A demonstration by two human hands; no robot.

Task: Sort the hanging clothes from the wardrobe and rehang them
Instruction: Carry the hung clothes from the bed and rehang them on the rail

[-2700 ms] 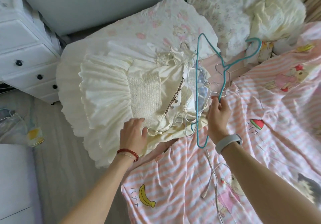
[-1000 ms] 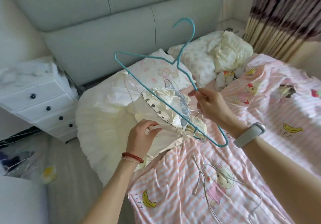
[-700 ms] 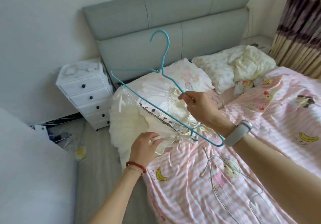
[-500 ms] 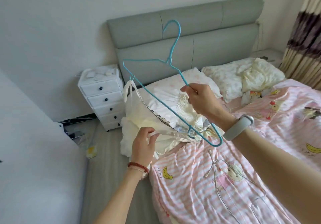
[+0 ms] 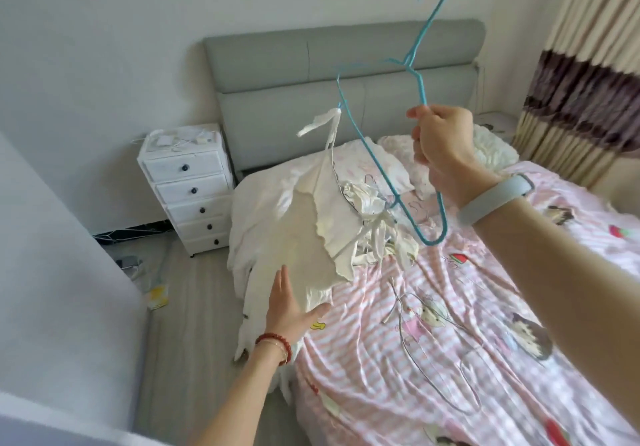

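Hanger (image 5: 367, 149) of teal wire is held up above the bed (image 5: 450, 341), tilted, with its hook pointing to the upper right, higher than the headboard (image 5: 277, 65). The right hand (image 5: 441, 144) grips one sloping side of the hanger, fingers curled around the wire; a pale band (image 5: 495, 200) sits on that wrist. The low corner of the hanger hangs just over the bed.

A cream dress (image 5: 304, 238) hangs by one strap (image 5: 325, 123) from the far end of the hanger. Its other straps and ties dangle loose near the low corner of the hanger. The lower part of the dress lies on the left side of the bed and falls over that edge toward the floor (image 5: 194, 307).

The left hand (image 5: 285, 305) has flat, straight fingers and touches the dress from below, near the left edge of the bed. It holds nothing. A red bead bracelet (image 5: 273, 340) is on that wrist.

The bed has a pink striped cover with cartoon prints. A thin white cable (image 5: 415, 341) lies on the cover in loops. Pillows (image 5: 398, 161) lie at the head of the bed, under the headboard. A white drawer unit (image 5: 190, 186) stands on the left of the bed, against the wall. A striped curtain (image 5: 581, 65) hangs on the right of the bed.
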